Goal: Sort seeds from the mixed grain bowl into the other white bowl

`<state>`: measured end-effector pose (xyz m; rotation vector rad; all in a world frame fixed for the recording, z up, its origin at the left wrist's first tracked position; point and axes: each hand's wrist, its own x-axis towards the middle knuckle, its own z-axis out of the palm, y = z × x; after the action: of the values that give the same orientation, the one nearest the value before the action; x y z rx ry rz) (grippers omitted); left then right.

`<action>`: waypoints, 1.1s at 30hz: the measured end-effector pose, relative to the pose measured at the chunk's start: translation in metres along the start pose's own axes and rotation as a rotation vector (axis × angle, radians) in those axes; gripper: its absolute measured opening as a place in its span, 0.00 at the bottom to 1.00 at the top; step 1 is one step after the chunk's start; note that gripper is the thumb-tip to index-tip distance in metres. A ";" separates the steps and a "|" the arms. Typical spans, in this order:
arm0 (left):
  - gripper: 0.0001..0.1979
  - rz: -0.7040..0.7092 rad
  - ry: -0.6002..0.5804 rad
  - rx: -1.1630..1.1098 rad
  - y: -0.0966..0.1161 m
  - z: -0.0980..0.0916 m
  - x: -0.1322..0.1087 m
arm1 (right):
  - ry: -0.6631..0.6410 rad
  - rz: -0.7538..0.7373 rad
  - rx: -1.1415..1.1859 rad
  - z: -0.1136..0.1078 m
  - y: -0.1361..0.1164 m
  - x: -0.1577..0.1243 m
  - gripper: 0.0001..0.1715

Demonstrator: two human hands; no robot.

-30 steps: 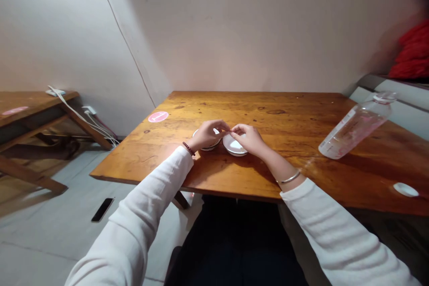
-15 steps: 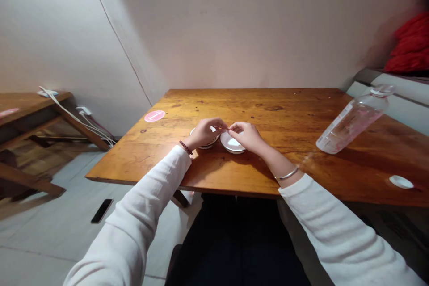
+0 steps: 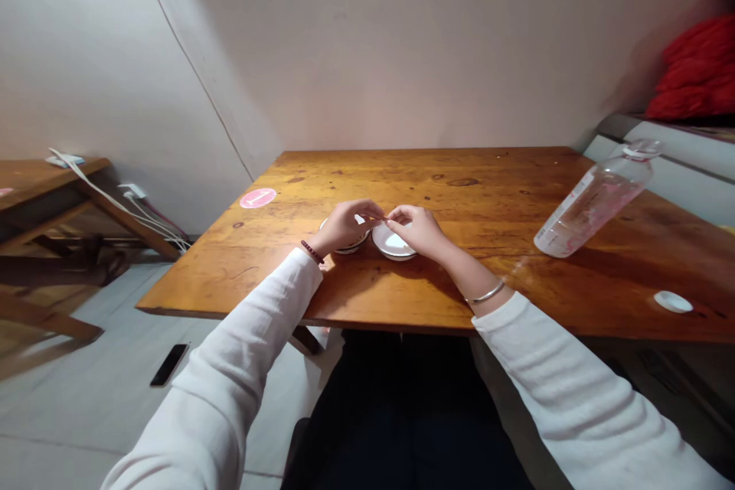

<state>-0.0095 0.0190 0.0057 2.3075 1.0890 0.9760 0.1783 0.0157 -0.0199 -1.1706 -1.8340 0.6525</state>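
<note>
Two small white bowls stand side by side on the wooden table point(image 3: 367, 298). Over the left bowl point(image 3: 351, 249) is my left hand point(image 3: 347, 225), its thumb and fingers pinched together and hiding much of that bowl. My right hand point(image 3: 418, 230) is above the right edge of the other bowl point(image 3: 393, 246), also in a pinch. The fingertips of both hands meet over the gap between the bowls. Whatever they pinch is too small to make out. The right bowl looks pale inside, with a bright reflection; the left one's contents are mostly hidden.
A clear bottle with pink print point(image 3: 594, 203) stands at the right of the table, near a white cap point(image 3: 673, 301). A round pink number sticker point(image 3: 258, 198) lies at the left. A phone point(image 3: 169, 365) is on the floor. Cables point(image 3: 146, 213) hang by another table.
The view has shifted slightly, so everything sits a little further left. My hands stay pinched together over the bowls, with only slight finger movement.
</note>
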 end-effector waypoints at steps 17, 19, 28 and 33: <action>0.13 -0.059 -0.018 -0.046 -0.004 0.001 0.001 | -0.015 0.005 -0.018 0.000 -0.004 0.000 0.05; 0.12 -0.055 -0.018 -0.046 -0.005 0.001 0.001 | -0.013 0.005 -0.021 -0.001 -0.003 0.000 0.05; 0.12 0.004 0.015 -0.012 -0.009 0.000 0.002 | -0.031 0.026 0.072 -0.002 -0.002 -0.001 0.08; 0.15 -0.001 0.010 0.046 -0.009 -0.001 0.003 | -0.030 -0.005 0.104 0.000 0.001 -0.001 0.08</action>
<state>-0.0134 0.0269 0.0016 2.3402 1.1276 0.9735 0.1791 0.0150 -0.0206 -1.0930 -1.8051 0.7573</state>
